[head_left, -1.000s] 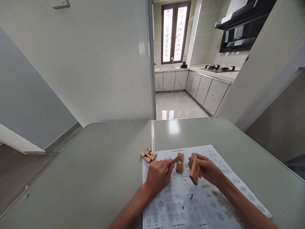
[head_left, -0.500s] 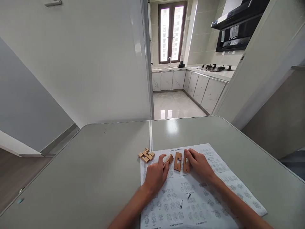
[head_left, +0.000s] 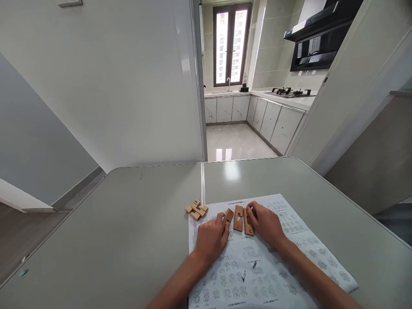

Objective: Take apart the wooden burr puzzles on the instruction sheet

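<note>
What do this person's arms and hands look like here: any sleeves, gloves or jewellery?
Both forearms are bare as far as the frame shows, with no sleeves. The left hand and right hand wear no gloves; no rings, watch or bracelets are visible.

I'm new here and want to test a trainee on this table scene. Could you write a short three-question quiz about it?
1. True or false: three flat wooden pieces lie side by side on the printed sheet.
2. Which hand touches the piece marked 2? A) left hand B) right hand
3. Where does the assembled wooden block cluster lie relative to the sheet?

Key
1. True.
2. B; the left hand touches the leftmost piece.
3. Just off its far left corner, on the grey table, touched by neither hand.
</note>
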### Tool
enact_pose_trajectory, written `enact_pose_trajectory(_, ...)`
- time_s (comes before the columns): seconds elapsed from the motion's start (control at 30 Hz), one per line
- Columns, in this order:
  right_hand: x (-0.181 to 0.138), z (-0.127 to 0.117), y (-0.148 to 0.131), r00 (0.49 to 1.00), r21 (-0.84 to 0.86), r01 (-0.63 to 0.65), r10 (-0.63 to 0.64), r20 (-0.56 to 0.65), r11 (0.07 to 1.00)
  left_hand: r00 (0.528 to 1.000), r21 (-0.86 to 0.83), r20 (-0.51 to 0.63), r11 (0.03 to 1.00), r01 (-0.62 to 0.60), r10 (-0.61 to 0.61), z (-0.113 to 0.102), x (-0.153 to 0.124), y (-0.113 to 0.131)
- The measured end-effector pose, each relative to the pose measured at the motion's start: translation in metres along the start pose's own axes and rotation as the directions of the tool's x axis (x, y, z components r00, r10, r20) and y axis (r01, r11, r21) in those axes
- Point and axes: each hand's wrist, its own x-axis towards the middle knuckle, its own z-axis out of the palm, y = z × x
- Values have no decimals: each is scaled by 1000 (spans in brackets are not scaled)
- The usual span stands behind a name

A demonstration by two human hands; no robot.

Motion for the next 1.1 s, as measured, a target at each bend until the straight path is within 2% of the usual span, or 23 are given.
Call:
enact_pose_trajectory(0.17,-1,3,0,999,-40,41,-42,-24,998,998,-26,-58,1000,-4,3,-1,0,-1)
enact_pose_trajectory(0.37,0,4,1,986,17,164,-164,14,986,996,-33,-88,999,-19,16,1,1,-5)
enact_pose_trajectory(0.53,-2,3,-2,985,79,166,-169,31,983,989,-75,-140,996,-47,36,2,2,-5)
enact_pose_trajectory(0.67,-6,0,-12,985,189,131,-149,83,973,971,-204,-207,966,-161,118,-1,1,-4)
enact_pose_trajectory(0.83,-10,-6,-25,951,423,132,-234,200,897,959,-281,-176,923,-264,221,-3,0,-5)
enact_pose_trajectory(0.97,-11,-7,-29,918,547,120,-303,257,828,958,-260,-163,927,-271,235,-3,1,-5)
enact_pose_trajectory(1.1,-10,-6,-27,924,572,94,-286,256,815,961,-230,-178,940,-250,212,-4,1,-4)
